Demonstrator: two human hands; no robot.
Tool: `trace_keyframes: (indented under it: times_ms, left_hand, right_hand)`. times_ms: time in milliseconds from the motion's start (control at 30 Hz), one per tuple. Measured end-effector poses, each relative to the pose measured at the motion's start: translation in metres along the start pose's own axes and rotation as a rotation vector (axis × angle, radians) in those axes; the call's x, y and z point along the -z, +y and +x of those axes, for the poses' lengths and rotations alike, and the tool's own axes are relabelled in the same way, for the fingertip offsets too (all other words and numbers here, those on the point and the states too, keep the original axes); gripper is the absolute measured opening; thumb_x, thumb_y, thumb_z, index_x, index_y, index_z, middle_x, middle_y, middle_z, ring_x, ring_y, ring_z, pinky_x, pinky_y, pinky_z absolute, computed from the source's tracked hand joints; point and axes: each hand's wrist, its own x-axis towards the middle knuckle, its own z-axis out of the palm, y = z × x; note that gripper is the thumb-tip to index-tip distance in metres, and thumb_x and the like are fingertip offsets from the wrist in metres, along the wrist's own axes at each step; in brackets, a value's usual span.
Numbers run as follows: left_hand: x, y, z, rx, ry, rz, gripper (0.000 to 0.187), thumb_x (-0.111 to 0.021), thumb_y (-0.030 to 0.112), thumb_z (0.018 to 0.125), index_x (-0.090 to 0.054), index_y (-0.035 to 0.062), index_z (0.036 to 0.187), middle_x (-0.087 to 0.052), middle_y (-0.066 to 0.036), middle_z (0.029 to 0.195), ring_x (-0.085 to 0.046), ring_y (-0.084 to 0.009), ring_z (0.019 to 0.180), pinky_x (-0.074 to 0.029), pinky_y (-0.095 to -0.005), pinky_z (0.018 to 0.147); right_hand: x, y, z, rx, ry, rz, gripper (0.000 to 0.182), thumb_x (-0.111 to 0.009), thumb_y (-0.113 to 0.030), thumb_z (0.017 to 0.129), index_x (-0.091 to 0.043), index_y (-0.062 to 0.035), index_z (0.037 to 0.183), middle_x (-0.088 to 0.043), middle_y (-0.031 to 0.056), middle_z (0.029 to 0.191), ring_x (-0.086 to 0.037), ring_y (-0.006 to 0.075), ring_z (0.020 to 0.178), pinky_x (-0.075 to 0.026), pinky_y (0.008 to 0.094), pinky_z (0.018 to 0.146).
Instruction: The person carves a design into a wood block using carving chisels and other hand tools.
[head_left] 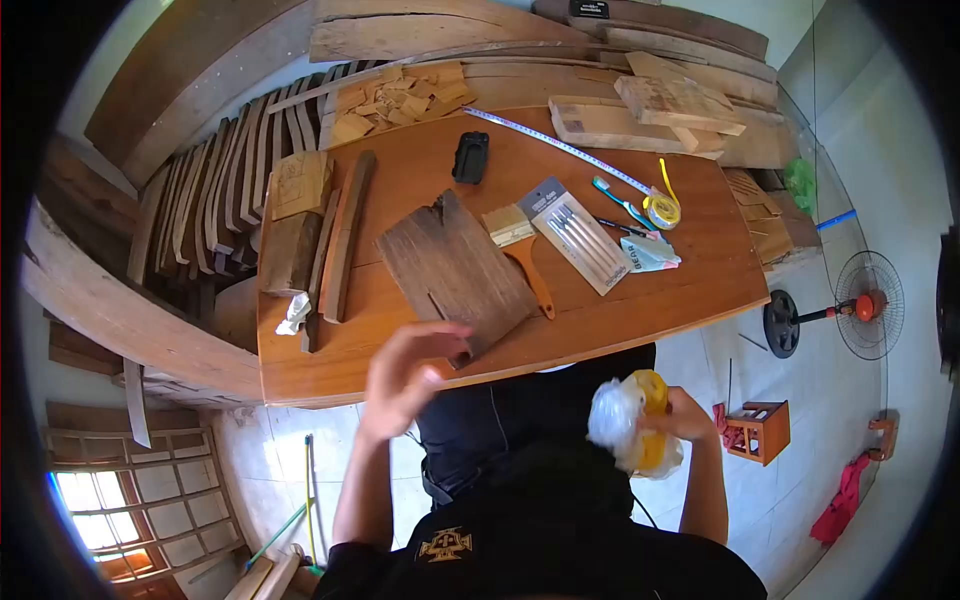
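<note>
My left hand is open, thumb and fingers apart, right at the near corner of a dark wooden board lying on the table. In my right hand, held low over my lap, is a yellow item in clear plastic wrap; its exact kind does not show. A paintbrush with an orange handle lies beside the board. Right of it is a carded set of slim tools. A toothbrush and a small light-blue packet lie close by.
The wooden table also carries a tape measure with its blade drawn out, a black case, wooden strips and blocks. Planks lean behind on the left. A fan and small stool stand right.
</note>
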Motion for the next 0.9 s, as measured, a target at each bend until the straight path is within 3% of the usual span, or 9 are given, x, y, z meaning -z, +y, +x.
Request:
trace_keyframes:
  times_ms: [67, 167, 267, 300, 400, 533, 600, 733, 900]
  left_hand:
    - [0.002, -0.005, -0.004, -0.028, 0.125, 0.018, 0.023, -0.059, 0.016, 0.103, -0.063, -0.0031, 0.116, -0.073, -0.016, 0.106, -0.07, -0.022, 0.098, -0.054, -0.0369, 0.091]
    - [0.024, -0.008, 0.013, -0.051, 0.346, 0.104, 0.017, -0.055, 0.012, 0.105, -0.064, -0.0024, 0.106, -0.07, -0.011, 0.092, -0.066, -0.0179, 0.084, -0.054, -0.0333, 0.08]
    - [0.023, -0.01, 0.013, -0.062, 0.398, 0.135, 0.018, -0.056, 0.013, 0.106, -0.064, -0.0022, 0.104, -0.068, -0.011, 0.089, -0.065, -0.0169, 0.079, -0.053, -0.0319, 0.077]
    - [0.023, -0.008, 0.014, -0.064, 0.405, 0.16, 0.018, -0.056, 0.014, 0.106, -0.064, -0.0022, 0.103, -0.068, -0.011, 0.088, -0.065, -0.0167, 0.079, -0.053, -0.0316, 0.077]
    - [0.026, -0.012, 0.013, -0.076, 0.419, 0.248, 0.017, -0.057, 0.013, 0.106, -0.063, -0.0017, 0.1, -0.067, -0.011, 0.086, -0.064, -0.016, 0.078, -0.052, -0.0309, 0.075]
    - [0.033, -0.024, 0.011, -0.03, 0.502, 0.348, 0.018, -0.057, 0.013, 0.106, -0.063, -0.0019, 0.097, -0.067, -0.009, 0.083, -0.063, -0.0141, 0.076, -0.052, -0.0295, 0.073]
    - [0.04, -0.029, 0.006, -0.001, 0.537, 0.393, 0.019, -0.057, 0.013, 0.106, -0.063, -0.0029, 0.096, -0.067, -0.008, 0.082, -0.063, -0.0131, 0.075, -0.052, -0.0283, 0.072]
    - [0.054, -0.032, -0.001, 0.047, 0.626, 0.428, 0.021, -0.057, 0.014, 0.107, -0.064, -0.0036, 0.097, -0.067, -0.009, 0.082, -0.062, -0.0125, 0.073, -0.051, -0.0276, 0.07]
    - [0.058, -0.028, -0.009, 0.065, 0.603, 0.501, 0.023, -0.057, 0.016, 0.107, -0.064, -0.0033, 0.098, -0.067, -0.009, 0.082, -0.062, -0.0125, 0.073, -0.052, -0.0279, 0.07]
  right_hand:
    - [0.011, 0.053, 0.004, -0.181, 0.294, 0.263, 0.051, -0.075, -0.023, 0.092, -0.06, -0.0001, 0.135, -0.07, 0.011, 0.122, -0.069, 0.0232, 0.11, -0.054, 0.0383, 0.097]
    - [0.025, 0.114, 0.091, -0.141, 0.52, 0.53, 0.044, -0.07, -0.02, 0.095, -0.061, 0.0002, 0.133, -0.071, 0.0101, 0.116, -0.069, 0.0221, 0.107, -0.055, 0.0391, 0.094]
    - [0.016, 0.122, 0.151, 0.144, 0.501, 0.629, 0.047, -0.072, -0.028, 0.097, -0.06, -0.0035, 0.134, -0.065, 0.0098, 0.129, -0.064, 0.0223, 0.117, -0.054, 0.0387, 0.096]
    - [0.026, 0.141, 0.179, -0.002, 0.557, 0.799, 0.044, -0.071, -0.027, 0.097, -0.06, -0.0039, 0.133, -0.062, 0.0138, 0.136, -0.062, 0.0277, 0.124, -0.054, 0.0419, 0.1]
    - [0.039, 0.144, 0.251, -0.031, 0.644, 0.878, 0.045, -0.071, -0.027, 0.097, -0.06, -0.0038, 0.133, -0.061, 0.0142, 0.137, -0.062, 0.0283, 0.124, -0.053, 0.0422, 0.1]
    - [0.044, 0.154, 0.305, -0.06, 0.692, 0.689, 0.045, -0.071, -0.028, 0.097, -0.06, -0.0036, 0.133, -0.061, 0.0147, 0.138, -0.062, 0.0291, 0.125, -0.053, 0.0426, 0.1]
    - [0.044, 0.171, 0.309, -0.124, 0.748, 0.407, 0.045, -0.071, -0.028, 0.097, -0.06, -0.0036, 0.133, -0.061, 0.015, 0.138, -0.061, 0.0294, 0.125, -0.053, 0.0428, 0.101]
    - [0.029, 0.215, 0.275, -0.287, 0.802, -0.335, 0.046, -0.071, -0.028, 0.097, -0.06, -0.0034, 0.134, -0.06, 0.0155, 0.139, -0.061, 0.0302, 0.126, -0.053, 0.0431, 0.101]
    - [0.018, 0.229, 0.251, -0.369, 0.737, -0.651, 0.046, -0.071, -0.029, 0.096, -0.061, -0.0033, 0.134, -0.06, 0.0162, 0.14, -0.06, 0.0311, 0.126, -0.053, 0.0436, 0.102]
